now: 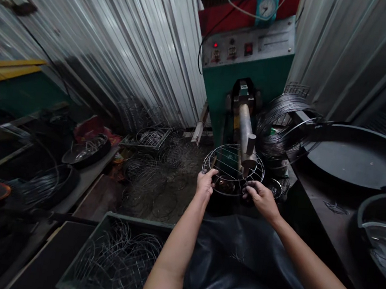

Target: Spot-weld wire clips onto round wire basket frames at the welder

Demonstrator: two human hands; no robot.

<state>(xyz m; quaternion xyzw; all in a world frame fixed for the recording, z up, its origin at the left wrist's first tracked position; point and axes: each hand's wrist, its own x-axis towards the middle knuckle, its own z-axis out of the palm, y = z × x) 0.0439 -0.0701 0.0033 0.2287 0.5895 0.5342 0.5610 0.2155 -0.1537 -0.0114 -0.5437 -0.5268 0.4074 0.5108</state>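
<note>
**Wire rack under the welder arm, both hands on the rim**

Black sheet (235,262) over the lap sits closest to camera, forearms reaching out over it. Left hand (205,182) is clenched on the near-left rim of the round wire rack (232,169); right hand (260,197) pinches the near-right rim, fingertips curled over the wire. Rack is held about level, right beneath the tip of the metal arm (247,132) that sticks out of the green machine (246,71).

Risks, as I judge them:
- Right fingertips sit very near the arm tip. If the tip closes on the rack, a pinch or burn is likely.
- A tilted rack could put the tip on the wrong wire crossing.
- Wire coil (283,127) just right of the arm has loose loops; the rack rim could snag there.

Room:
- Right side is tight: coil, then a big dark pan (356,157) on the bench.
- Left is more open, but the floor has a pile of wire rings (160,178).
- Green bin (96,245) of wire hoops stands near-left of the lap.
- Pulling straight back toward the lap looks clearest.
</note>
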